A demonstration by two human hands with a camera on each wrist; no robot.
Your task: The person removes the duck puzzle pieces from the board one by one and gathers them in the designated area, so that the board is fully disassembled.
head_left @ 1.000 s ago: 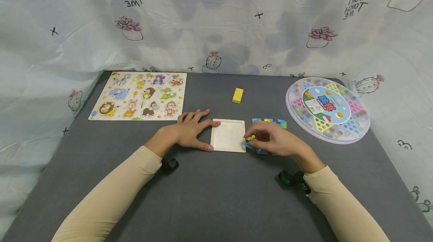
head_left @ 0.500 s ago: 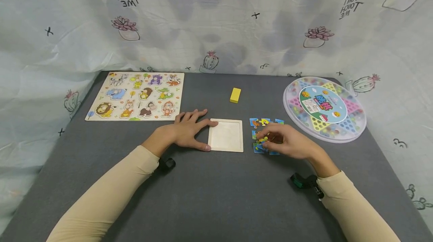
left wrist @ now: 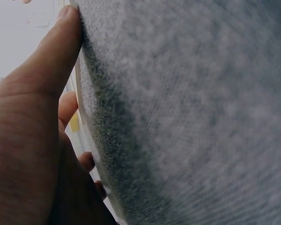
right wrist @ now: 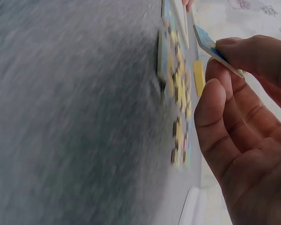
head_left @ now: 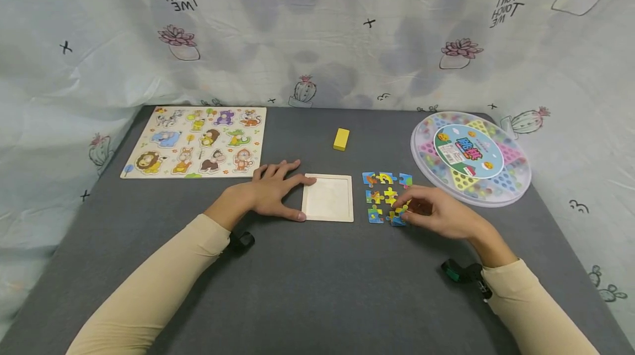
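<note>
In the head view my left hand (head_left: 272,194) lies spread on the table, its thumb and index finger touching the left edge of a shallow square wooden puzzle tray (head_left: 328,198). To the right of this tray, my right hand (head_left: 444,211) pinches a jigsaw piece (right wrist: 206,40) between thumb and fingers. The right wrist view shows this piece tilted, raised off the table. Beside and under the fingers lie several loose jigsaw pieces (head_left: 375,197), blue, yellow and orange, in rough rows. My right hand hides part of that group.
A yellow block (head_left: 341,139) lies behind the tray. At the back left is an animal puzzle board (head_left: 194,141). A round board-game case (head_left: 471,156) stands at the back right, close behind my right hand. A printed curtain (head_left: 327,30) hangs along the table's back edge.
My right hand has moved rightward from the tray's right edge, over the loose pieces, still pinching a jigsaw piece. More of the loose pieces now show. The left hand has stayed at the tray.
</note>
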